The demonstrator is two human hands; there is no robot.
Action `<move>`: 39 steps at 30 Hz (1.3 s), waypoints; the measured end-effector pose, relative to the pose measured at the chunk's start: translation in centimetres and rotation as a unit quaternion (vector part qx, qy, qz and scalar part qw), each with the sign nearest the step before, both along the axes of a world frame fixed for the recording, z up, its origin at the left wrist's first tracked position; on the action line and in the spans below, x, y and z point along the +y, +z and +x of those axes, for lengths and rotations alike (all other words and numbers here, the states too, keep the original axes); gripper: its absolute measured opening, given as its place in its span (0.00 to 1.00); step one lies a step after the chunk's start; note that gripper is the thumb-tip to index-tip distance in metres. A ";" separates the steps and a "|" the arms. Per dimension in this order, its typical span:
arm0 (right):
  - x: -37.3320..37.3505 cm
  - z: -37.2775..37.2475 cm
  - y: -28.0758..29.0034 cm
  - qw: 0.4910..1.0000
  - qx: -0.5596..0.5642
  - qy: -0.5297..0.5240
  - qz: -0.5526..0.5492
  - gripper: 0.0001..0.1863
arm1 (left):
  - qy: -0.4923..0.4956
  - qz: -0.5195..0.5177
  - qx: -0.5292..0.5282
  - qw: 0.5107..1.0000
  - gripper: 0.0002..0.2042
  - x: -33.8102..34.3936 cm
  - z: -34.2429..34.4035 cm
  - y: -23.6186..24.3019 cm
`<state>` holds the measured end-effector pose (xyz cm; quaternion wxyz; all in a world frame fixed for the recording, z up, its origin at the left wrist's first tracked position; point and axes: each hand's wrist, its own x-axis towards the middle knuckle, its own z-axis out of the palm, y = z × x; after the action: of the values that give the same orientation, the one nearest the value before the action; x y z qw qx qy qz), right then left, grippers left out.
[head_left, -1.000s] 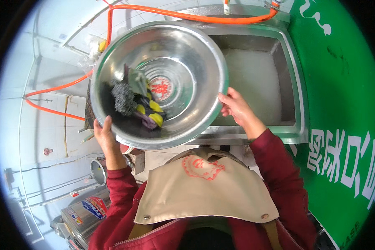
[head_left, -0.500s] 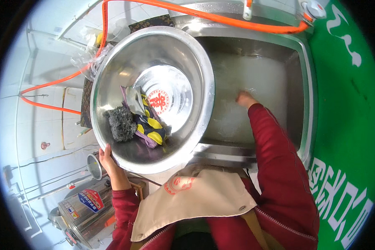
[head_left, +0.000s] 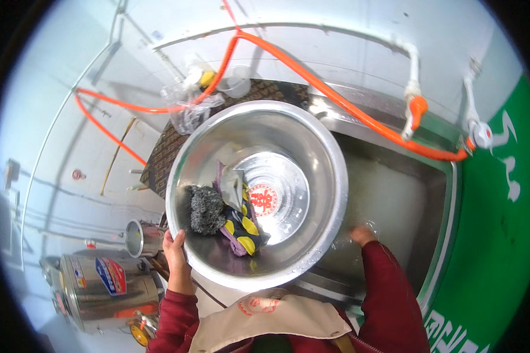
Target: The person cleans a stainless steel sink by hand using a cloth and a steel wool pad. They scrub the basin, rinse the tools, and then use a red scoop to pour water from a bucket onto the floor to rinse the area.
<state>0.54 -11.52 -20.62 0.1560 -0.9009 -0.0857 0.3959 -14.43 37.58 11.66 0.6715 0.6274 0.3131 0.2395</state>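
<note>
While left hand [head_left: 175, 254] still holds steel basin [head_left: 257, 194], right hand [head_left: 363, 235] dips deeper into sink [head_left: 388, 203]

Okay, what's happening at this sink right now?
A person stands at a steel sink. The left hand grips the rim of a large steel basin, holding it over the sink's left edge. Inside the basin lie a dark scouring pad and a purple cloth with yellow spots. The right hand is down in the sink's water, mostly hidden. An orange hose runs along the wall behind.
</note>
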 end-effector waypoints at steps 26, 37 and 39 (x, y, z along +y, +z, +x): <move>-1.2 2.5 -9.6 0.969 -0.104 -0.163 0.154 0.20 | 0.031 0.006 0.032 0.999 0.16 -0.5 0.2 0.0; -2.9 2.7 -17.0 0.971 -0.164 -0.135 0.111 0.20 | 0.029 0.026 0.026 0.999 0.15 -1.1 0.4 0.9; -3.2 2.7 -17.3 0.958 -0.223 -0.118 0.134 0.20 | 0.038 0.022 0.039 0.998 0.15 -1.1 0.3 0.8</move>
<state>3.29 -14.68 -37.94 0.2977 -0.9408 -0.0633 0.1490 -14.10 36.43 12.42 0.6350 0.6390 0.3573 0.2466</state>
